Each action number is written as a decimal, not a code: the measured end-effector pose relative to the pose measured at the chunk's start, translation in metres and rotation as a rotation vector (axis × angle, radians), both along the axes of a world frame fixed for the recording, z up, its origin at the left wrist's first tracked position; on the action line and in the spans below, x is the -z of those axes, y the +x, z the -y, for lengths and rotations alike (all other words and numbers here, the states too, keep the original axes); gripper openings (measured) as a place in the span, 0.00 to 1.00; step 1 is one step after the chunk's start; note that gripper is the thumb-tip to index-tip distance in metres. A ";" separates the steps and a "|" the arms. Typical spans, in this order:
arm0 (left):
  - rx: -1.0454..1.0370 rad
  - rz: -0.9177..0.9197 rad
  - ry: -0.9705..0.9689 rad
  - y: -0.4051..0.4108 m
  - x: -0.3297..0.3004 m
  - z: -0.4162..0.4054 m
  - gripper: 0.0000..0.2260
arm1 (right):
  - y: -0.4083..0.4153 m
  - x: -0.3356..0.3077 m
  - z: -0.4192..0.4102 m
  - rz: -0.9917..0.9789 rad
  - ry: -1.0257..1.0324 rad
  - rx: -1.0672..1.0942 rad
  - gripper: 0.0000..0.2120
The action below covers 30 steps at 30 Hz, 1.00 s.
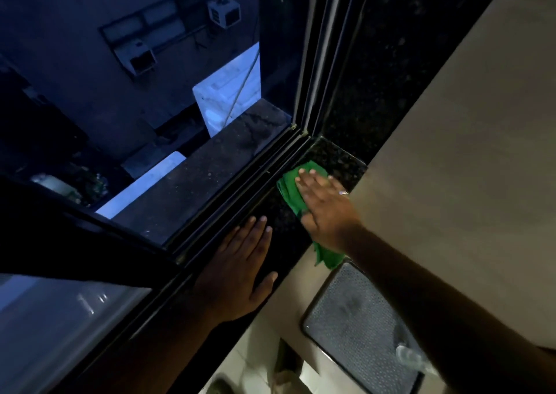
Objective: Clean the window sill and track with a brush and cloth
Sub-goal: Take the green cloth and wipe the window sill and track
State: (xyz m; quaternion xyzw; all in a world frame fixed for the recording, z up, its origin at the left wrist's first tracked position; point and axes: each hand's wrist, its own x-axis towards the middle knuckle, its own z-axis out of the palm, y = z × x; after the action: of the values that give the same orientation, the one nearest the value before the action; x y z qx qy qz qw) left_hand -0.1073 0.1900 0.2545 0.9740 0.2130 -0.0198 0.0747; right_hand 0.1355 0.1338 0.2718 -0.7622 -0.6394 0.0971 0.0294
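A green cloth (pixel 289 189) lies on the dark speckled window sill (pixel 334 156) near its far corner. My right hand (pixel 326 205) presses flat on the cloth with fingers spread, and a ring shows on one finger. One end of the cloth hangs over the sill's inner edge below my wrist. My left hand (pixel 240 268) rests flat on the bare sill closer to me, fingers pointing toward the track. The black window track (pixel 240 180) runs beside both hands. No brush is in view.
The window is open onto a dark outside ledge (pixel 210 177) and a drop with air-conditioner units on the far wall. A beige wall (pixel 451 152) stands to the right. Below the sill sits a grey textured object (pixel 358 324) with a black rim.
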 end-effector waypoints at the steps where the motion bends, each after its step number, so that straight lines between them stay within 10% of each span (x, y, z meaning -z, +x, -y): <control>1: 0.000 -0.002 0.003 -0.001 0.000 0.000 0.34 | 0.005 0.000 0.007 -0.001 -0.027 -0.081 0.35; 10: 0.014 0.002 0.009 -0.001 0.000 0.000 0.35 | -0.007 0.002 -0.053 0.028 -0.052 0.580 0.33; 19: -0.006 0.031 -0.015 -0.006 -0.003 0.003 0.34 | 0.024 0.005 0.019 0.041 -0.010 -0.172 0.27; 27: 0.008 0.056 0.012 -0.016 0.000 0.003 0.34 | -0.020 0.010 -0.040 0.009 0.010 0.693 0.30; 30: 0.016 0.046 0.011 -0.019 -0.002 0.003 0.33 | -0.063 0.010 -0.046 -0.001 0.015 0.698 0.32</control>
State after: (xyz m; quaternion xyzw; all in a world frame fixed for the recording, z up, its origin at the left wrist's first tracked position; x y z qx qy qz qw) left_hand -0.1260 0.1871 0.2565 0.9762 0.2036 0.0030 0.0742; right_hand 0.0724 0.1797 0.2622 -0.9346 -0.3407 0.0769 0.0671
